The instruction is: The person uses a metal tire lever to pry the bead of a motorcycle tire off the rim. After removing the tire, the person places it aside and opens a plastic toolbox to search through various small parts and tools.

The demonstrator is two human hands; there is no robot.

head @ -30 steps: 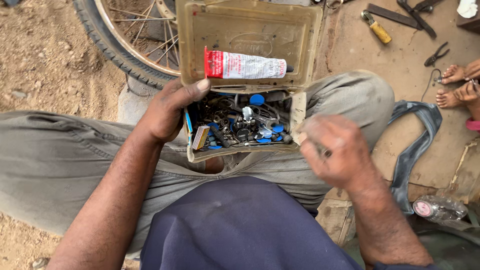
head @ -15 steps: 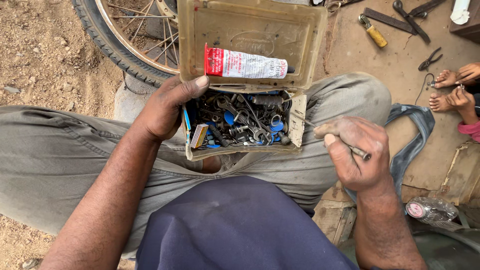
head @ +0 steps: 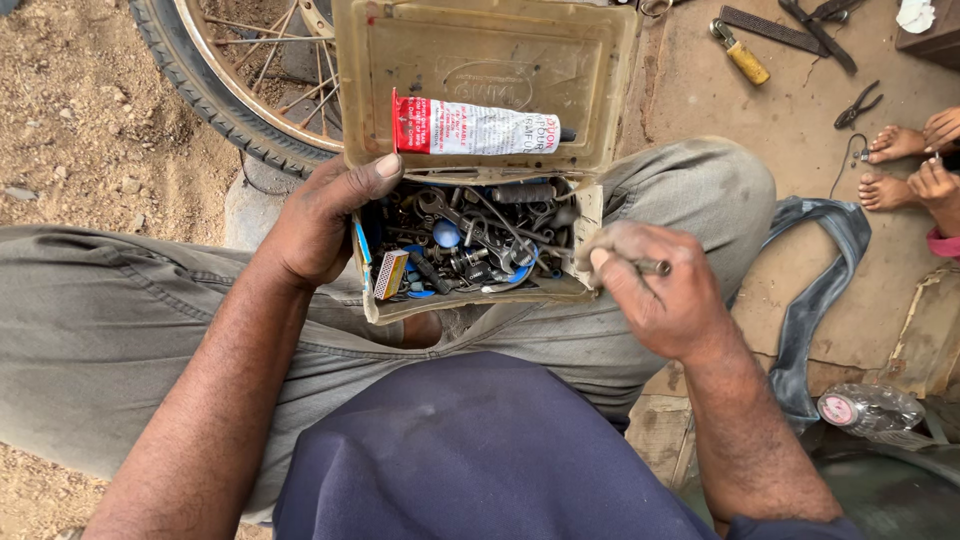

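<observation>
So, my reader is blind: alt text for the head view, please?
On the person's lap, the left hand steadies an open parts box; the right hand pinches a small metal piece. A glue tube lies in the lid.

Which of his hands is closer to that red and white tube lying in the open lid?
The left hand. Its thumb reaches up just below the tube, at the box's left edge. The right hand is lower, at the box's right side, pinching a small metal piece.

Tan box (head: pixel 480 60), red-and-white tube (head: pixel 470 127)
</observation>
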